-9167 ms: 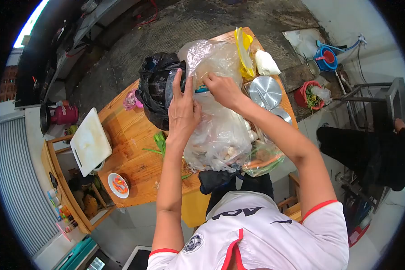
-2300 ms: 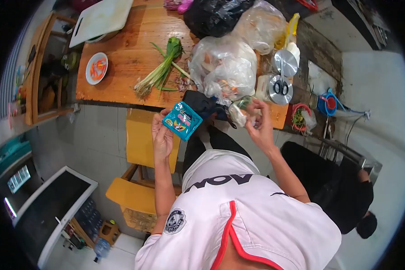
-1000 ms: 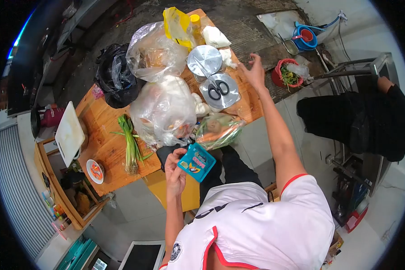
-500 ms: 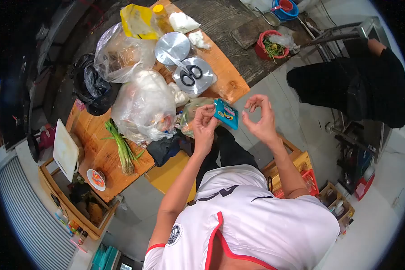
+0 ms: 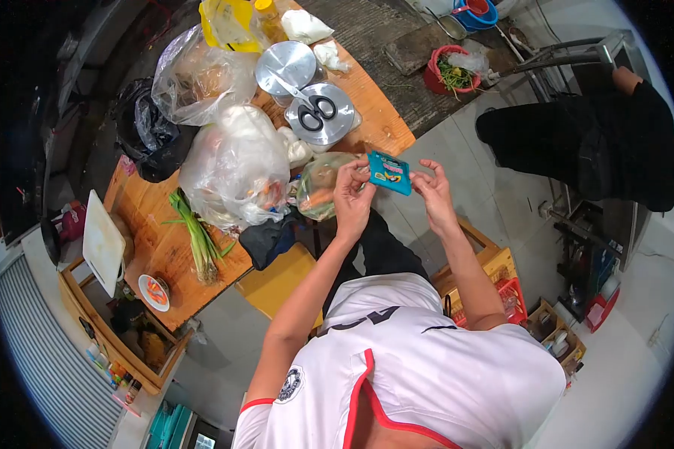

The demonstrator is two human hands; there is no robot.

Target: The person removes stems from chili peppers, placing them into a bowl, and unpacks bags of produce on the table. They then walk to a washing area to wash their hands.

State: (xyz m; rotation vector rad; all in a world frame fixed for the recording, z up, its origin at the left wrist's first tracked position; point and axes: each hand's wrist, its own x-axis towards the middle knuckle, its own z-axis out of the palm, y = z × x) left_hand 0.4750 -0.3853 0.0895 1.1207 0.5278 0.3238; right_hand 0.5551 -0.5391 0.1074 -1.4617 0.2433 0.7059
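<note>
A small teal packet point(image 5: 389, 173) with printed lettering is held up between my hands, in front of my lap. My left hand point(image 5: 353, 200) pinches its left edge. At its right edge, the fingers of my right hand point(image 5: 435, 196) are closed on the packet. Just left of my left hand, a clear plastic bag with vegetables point(image 5: 321, 196) sits at the table's edge. Farther up lie black-handled scissors point(image 5: 316, 112) on the metal lid of a container point(image 5: 335, 131).
The wooden table point(image 5: 382, 123) also bears a large plastic bag point(image 5: 236, 168), spring onions point(image 5: 196, 239), and a white bowl with orange-red pieces point(image 5: 155, 292). A white cutting board point(image 5: 102, 243) stands at the left. Another person in black point(image 5: 577, 142) is at the right, near a red bucket point(image 5: 434, 75).
My right hand has come in from the right and taken hold of the packet's right edge. The packet has moved slightly right and up and turned flatter.
</note>
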